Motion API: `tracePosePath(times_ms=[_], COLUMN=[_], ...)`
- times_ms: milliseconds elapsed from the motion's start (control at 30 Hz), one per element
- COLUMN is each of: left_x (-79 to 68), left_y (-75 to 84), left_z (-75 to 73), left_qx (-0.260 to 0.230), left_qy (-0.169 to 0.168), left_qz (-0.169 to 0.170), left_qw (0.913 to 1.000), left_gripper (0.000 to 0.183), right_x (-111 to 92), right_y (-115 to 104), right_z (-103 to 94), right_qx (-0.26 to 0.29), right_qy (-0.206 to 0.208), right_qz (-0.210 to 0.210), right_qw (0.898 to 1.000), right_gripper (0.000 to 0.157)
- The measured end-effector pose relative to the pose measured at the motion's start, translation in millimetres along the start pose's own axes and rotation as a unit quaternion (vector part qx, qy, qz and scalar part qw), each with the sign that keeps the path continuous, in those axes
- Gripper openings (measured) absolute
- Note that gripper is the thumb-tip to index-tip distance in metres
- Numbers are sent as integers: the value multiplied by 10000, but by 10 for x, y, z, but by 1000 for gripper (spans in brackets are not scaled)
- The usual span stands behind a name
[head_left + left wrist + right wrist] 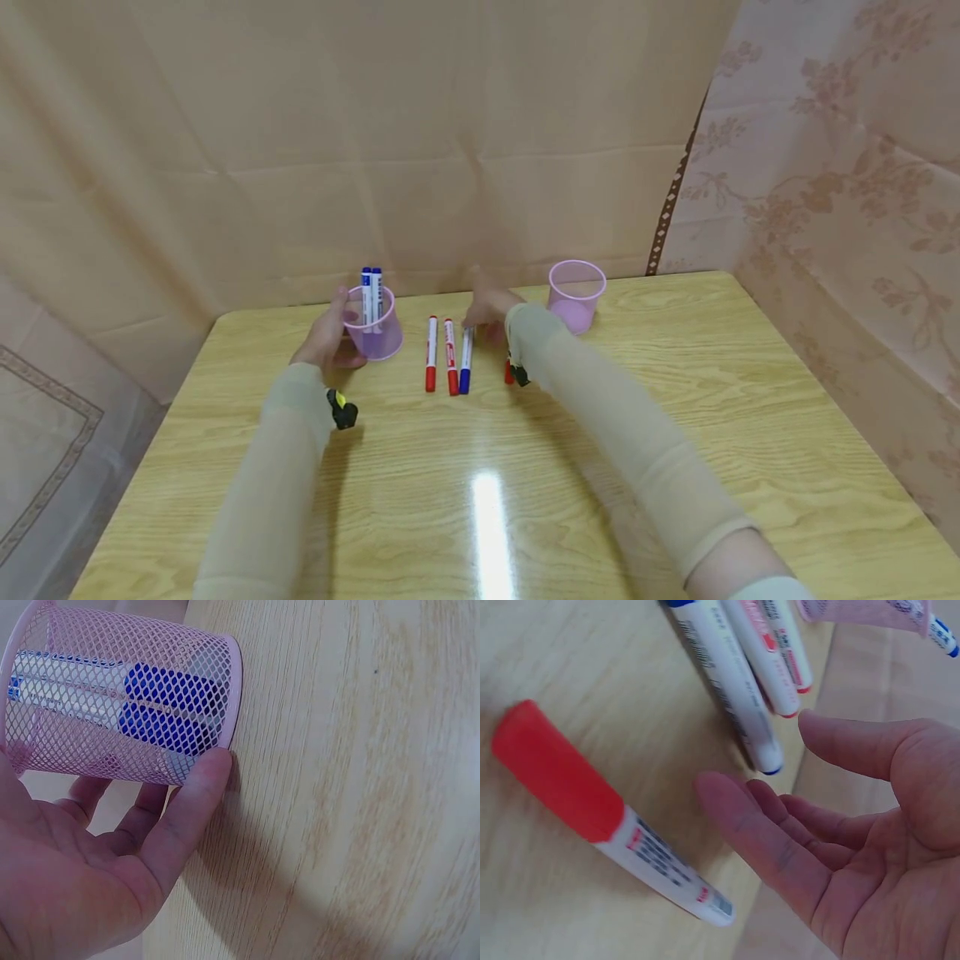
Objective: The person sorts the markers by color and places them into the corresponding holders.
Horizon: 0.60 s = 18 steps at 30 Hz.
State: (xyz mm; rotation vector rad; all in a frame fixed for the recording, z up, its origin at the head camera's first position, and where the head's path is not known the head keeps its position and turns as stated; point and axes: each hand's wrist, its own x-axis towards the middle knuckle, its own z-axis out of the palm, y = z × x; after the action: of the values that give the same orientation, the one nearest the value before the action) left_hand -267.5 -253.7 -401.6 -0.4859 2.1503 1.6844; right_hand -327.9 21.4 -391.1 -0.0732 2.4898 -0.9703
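My left hand [324, 333] holds a pink mesh pen cup [387, 342] at the table's back left, its fingers curled round the side. Two blue-and-white markers [372, 300] stand in that cup; the left wrist view shows their blue caps [169, 688] through the mesh. Over the table's back edge, my right hand [489, 307] has thumb and fingers spread around the white end of a lying blue-capped marker [727, 682], apparently apart from it. A red-capped marker [559, 772] lies on that hand's other side; in the head view the right wrist mostly hides it.
Two red-capped markers, one [431, 354] left of the other [451, 358], lie beside the blue one. A second pink mesh cup [573, 315] stands at the back right of the wooden table [405, 500]. A beige curtain [450, 208] hangs behind.
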Motion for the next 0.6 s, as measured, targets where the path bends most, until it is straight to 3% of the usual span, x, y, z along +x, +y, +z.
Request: tracePosePath(times_ms=[67,133,233,300,467,600], left_x=[1,14,39,53,50,28], left_y=[3,4,-6,-15,-21,-13], left_z=[9,8,2,-5,-11,-13], left_qx=[-6,-19,-31,-36,-16,-56], left_qy=[-14,-23,-47,-42,-23,-12], left_qz=[16,28,45,44,57,53], left_qw=[10000,10000,10000,10000,10000,10000], left_gripper=[104,103,104,106,108,102], right_x=[17,14,-46,-44,-22,-19], right_y=[36,56,36,37,63,90], right_z=[29,54,68,80,112,136], right_qx=[-81,-338,-845,-1101,-1020,-630], right_qy=[33,17,-52,-79,-87,-80], right_qz=[50,127,235,231,245,305], right_qw=[9999,9993,9961,9936,9944,9975], right_gripper=[107,88,46,29,19,18])
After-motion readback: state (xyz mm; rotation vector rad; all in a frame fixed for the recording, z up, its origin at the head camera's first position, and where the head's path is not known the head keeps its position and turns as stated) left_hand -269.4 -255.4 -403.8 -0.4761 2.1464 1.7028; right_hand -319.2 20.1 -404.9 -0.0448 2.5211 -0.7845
